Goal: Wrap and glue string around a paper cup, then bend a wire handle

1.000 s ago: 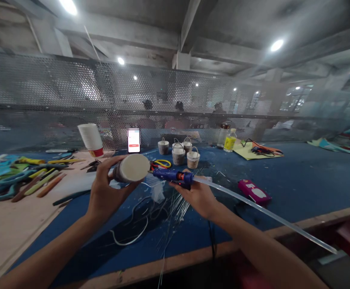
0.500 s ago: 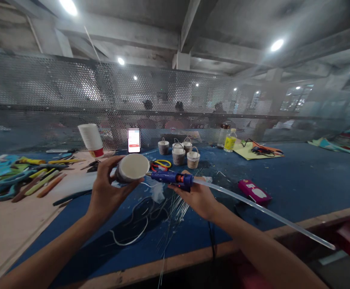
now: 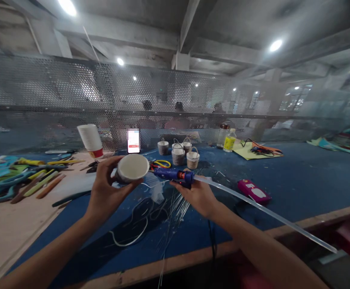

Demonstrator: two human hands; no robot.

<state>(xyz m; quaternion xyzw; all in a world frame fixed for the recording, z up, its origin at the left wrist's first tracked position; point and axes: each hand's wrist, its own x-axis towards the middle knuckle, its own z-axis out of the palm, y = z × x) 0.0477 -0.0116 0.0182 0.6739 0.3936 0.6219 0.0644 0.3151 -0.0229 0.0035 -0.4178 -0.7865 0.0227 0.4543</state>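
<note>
My left hand (image 3: 107,188) grips a paper cup (image 3: 133,167) by its sides, with the white open mouth tilted toward me and a greyish covering on the outer wall. In my right hand (image 3: 199,196) is a blue glue gun (image 3: 170,174), its nozzle at the cup's right rim; whether it touches I cannot tell. A long clear glue stick (image 3: 262,208) juts from the gun's back end toward the lower right. Beneath the hands lie a white cord (image 3: 129,243) and a bundle of thin wires (image 3: 179,210) on the blue table (image 3: 298,180).
Several small handled buckets (image 3: 178,155) stand behind the gun, near yellow-and-red-handled pliers or scissors (image 3: 162,163). Stacked paper cups (image 3: 90,139), a lit phone (image 3: 133,141), a yellow-labelled bottle (image 3: 229,140) and a magenta case (image 3: 254,191) are around. Tools and blue scissors (image 3: 5,188) crowd the left.
The glue gun has shifted slightly right, its nozzle still near the cup's rim. The cup's mouth has turned a little, showing more of its inside. Both hands keep their holds.
</note>
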